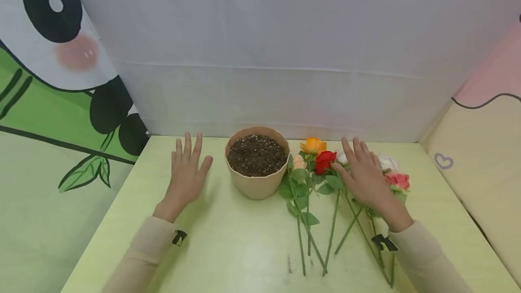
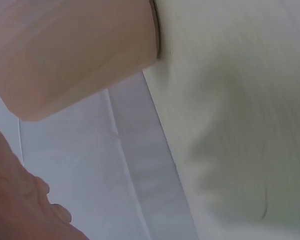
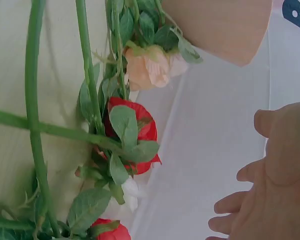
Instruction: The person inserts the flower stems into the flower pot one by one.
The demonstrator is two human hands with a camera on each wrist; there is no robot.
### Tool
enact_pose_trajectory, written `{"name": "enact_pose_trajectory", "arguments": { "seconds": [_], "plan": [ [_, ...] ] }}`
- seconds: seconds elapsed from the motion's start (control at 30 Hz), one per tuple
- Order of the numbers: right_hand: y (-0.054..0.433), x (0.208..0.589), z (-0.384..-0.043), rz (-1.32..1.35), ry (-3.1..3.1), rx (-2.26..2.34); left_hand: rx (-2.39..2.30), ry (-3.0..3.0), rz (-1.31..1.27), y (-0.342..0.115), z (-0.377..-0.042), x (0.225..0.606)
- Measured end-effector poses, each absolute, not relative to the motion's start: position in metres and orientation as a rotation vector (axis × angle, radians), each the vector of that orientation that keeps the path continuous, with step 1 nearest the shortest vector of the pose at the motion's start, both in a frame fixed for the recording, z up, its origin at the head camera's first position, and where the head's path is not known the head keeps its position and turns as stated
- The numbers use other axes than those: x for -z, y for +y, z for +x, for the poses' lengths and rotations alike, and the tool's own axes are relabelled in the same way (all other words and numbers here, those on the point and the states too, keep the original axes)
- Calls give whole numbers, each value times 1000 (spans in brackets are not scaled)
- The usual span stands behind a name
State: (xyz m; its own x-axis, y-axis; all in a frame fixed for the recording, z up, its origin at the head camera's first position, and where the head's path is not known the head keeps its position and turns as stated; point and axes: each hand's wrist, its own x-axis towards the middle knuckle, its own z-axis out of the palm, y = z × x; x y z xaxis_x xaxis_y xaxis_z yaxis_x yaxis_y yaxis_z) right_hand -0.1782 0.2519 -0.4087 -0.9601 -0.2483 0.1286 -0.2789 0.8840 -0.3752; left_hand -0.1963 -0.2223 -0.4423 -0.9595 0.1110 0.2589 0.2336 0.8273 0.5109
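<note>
My left hand (image 1: 186,177) hovers over the table left of the flowerpot (image 1: 256,188), fingers straight and spread, holding nothing. In the left wrist view the pot (image 2: 75,55) shows beside that hand (image 2: 20,200). My right hand (image 1: 364,177), fingers extended, is held above the flowers on the right. Under and around it lie an orange rose (image 1: 314,145), a red rose (image 1: 325,162), a peach rose (image 1: 299,162), white blooms (image 1: 387,163) and a pink rose (image 1: 398,180). Their green stems point toward the near edge. Dark soil (image 1: 257,155) fills the pot.
The pale green table (image 1: 236,248) runs back to a white cloth backdrop (image 1: 285,94). Side panels carry cartoon prints, with a panda figure (image 1: 53,8) at left. Several stems cross each other near my right sleeve (image 1: 419,243).
</note>
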Motion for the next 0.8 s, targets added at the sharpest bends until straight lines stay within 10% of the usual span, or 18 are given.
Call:
{"name": "enact_pose_trajectory", "arguments": {
  "seconds": [0.8],
  "plan": [
    [195,440,-142,463,-2772,-1054,2127,-2156,-313,-153,-174,469]
  ]
}}
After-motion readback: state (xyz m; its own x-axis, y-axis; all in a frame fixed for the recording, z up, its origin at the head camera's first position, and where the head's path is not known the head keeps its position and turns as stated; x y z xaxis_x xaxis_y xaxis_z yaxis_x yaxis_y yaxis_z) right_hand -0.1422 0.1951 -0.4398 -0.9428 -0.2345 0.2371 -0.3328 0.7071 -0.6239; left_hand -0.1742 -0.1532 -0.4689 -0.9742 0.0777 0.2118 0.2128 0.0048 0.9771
